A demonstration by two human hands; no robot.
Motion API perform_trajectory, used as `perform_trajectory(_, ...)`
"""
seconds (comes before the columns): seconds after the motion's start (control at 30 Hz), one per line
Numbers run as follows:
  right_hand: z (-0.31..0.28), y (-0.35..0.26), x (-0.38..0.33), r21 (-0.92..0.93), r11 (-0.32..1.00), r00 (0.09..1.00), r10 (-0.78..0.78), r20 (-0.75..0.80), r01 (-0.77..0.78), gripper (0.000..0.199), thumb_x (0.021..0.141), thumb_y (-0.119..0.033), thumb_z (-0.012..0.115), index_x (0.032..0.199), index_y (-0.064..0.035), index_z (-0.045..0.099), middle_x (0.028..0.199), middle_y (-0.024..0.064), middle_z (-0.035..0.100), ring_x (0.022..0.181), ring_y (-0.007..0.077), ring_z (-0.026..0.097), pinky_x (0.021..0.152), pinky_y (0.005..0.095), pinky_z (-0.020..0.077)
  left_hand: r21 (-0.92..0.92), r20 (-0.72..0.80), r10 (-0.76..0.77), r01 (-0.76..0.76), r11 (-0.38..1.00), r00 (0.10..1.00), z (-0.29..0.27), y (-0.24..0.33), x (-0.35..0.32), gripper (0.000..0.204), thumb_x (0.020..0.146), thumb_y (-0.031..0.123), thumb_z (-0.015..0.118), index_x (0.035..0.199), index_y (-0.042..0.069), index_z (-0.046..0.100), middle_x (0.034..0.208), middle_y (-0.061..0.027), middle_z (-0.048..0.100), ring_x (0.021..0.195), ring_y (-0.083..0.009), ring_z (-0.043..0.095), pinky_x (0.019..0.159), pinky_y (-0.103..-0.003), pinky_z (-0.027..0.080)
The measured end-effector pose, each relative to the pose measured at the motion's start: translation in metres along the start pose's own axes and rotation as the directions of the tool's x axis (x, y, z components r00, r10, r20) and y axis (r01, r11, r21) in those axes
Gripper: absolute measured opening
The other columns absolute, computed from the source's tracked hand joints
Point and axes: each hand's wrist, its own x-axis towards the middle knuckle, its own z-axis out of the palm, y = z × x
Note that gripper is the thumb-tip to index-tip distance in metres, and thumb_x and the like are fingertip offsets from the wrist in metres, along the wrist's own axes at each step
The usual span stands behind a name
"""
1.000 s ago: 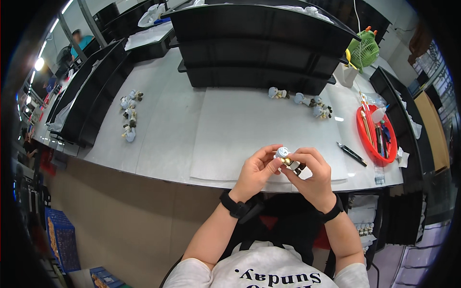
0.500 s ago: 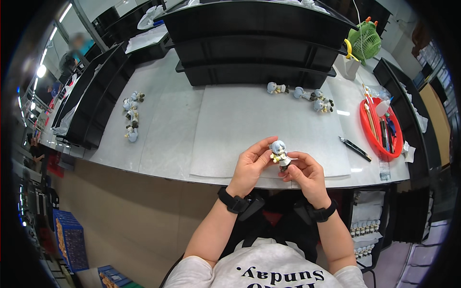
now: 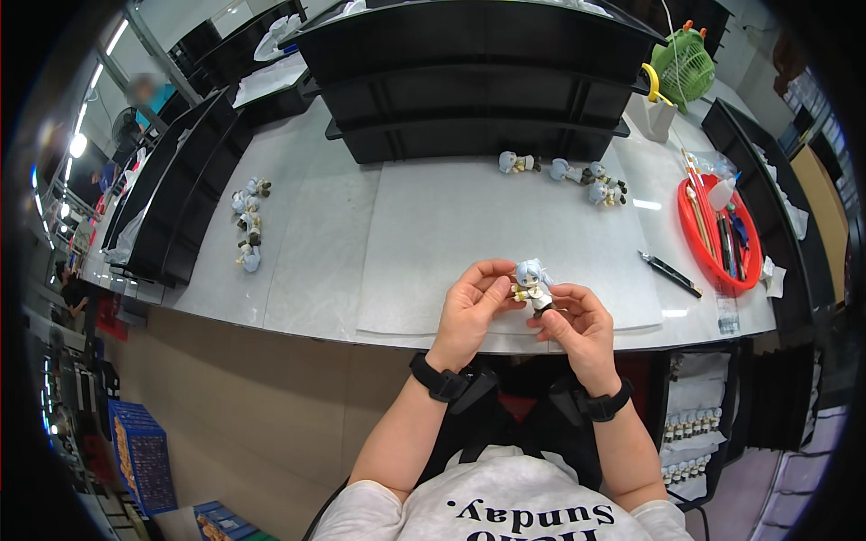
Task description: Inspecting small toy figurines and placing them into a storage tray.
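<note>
Both of my hands hold one small figurine (image 3: 531, 285) with pale blue hair and a white and brown body, upright above the near edge of the grey mat (image 3: 433, 234). My left hand (image 3: 474, 305) pinches its left side with fingertips. My right hand (image 3: 577, 323) grips its lower part from the right. Black bands sit on both wrists.
Three similar figurines (image 3: 577, 176) lie at the mat's far edge, several more (image 3: 246, 221) at the left of the white table. A red tray (image 3: 722, 236) with tools stands right, a black pen (image 3: 669, 273) beside it. Black shelving (image 3: 469, 81) lines the back, with a green fan (image 3: 683, 61).
The figurine has been turned upright between my hands and lifted a little; both hands shifted slightly but stay together on it.
</note>
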Motion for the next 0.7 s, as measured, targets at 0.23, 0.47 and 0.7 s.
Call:
perform_trajectory(0.23,-0.003,0.01,0.001,0.036,0.992,0.991,-0.117,-0.059,0.119,0.029,0.074,0.007,0.062,0.097,-0.0002,0.046,0.09,0.0049,0.043,0.081,0.0106,0.053,0.067,0.0209,0.0486,0.18,0.029,0.062,-0.066,0.981,0.998,0.006,-0.001,-0.002,0.034,0.09,0.023,0.047,0.113,-0.002,0.05,0.102,-0.0092,0.058,0.094,-0.0175,0.056,0.076,-0.028,0.048)
perform_trajectory(0.47,0.004,0.011,0.0,-0.043,0.978,0.974,-0.209,-0.082,0.206,0.023,0.072,0.01,0.061,0.091,0.0001,0.05,0.097,0.0067,0.047,0.082,0.0095,0.052,0.068,0.0201,0.0468,0.21,0.057,0.102,-0.112,0.971,0.993,0.004,-0.002,-0.003,0.035,0.089,0.022,0.051,0.114,-0.001,0.05,0.098,-0.0073,0.059,0.086,-0.0143,0.057,0.068,-0.023,0.046)
perform_trajectory(0.7,0.003,0.015,-0.001,-0.068,0.97,0.97,-0.239,-0.053,0.235,0.021,0.071,0.009,0.063,0.087,-0.0001,0.052,0.104,0.0099,0.05,0.085,0.011,0.053,0.071,0.0217,0.0473,0.175,0.025,0.046,-0.05,0.983,0.999,0.002,-0.002,-0.002,0.032,0.088,0.016,0.051,0.116,-0.002,0.05,0.098,-0.0061,0.058,0.082,-0.0115,0.055,0.067,-0.023,0.045)
